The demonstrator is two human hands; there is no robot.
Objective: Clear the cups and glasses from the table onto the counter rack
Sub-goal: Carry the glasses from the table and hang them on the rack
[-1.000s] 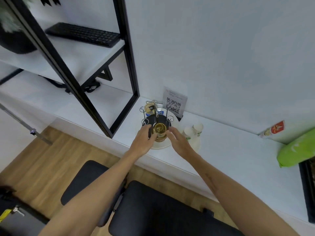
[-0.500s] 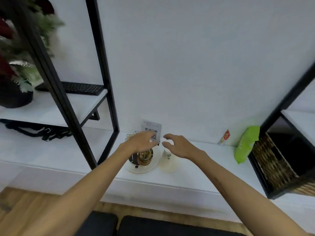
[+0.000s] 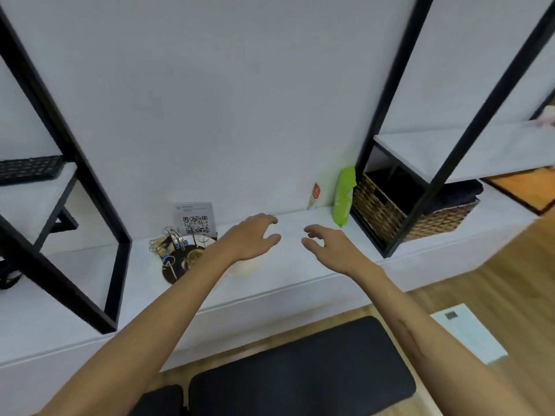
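Observation:
A wire cup rack (image 3: 171,246) on a round dark base stands on the white counter (image 3: 300,265) at the left. An amber glass (image 3: 193,256) sits on the rack. White paper cups (image 3: 243,268) show just below my left wrist, partly hidden by it. My left hand (image 3: 252,238) hovers over the counter to the right of the rack, fingers loosely spread, holding nothing. My right hand (image 3: 327,244) hovers further right, fingers relaxed and empty.
A QR-code sign (image 3: 195,219) leans on the wall behind the rack. A green packet (image 3: 345,196), a small red-and-white sachet (image 3: 313,195) and a wicker basket (image 3: 405,211) stand at right. Black shelf frames (image 3: 75,175) flank the counter. Black stools (image 3: 300,370) lie below.
Both hands have left the rack and the amber glass and drifted right over the counter. The view has swung right and pulled back.

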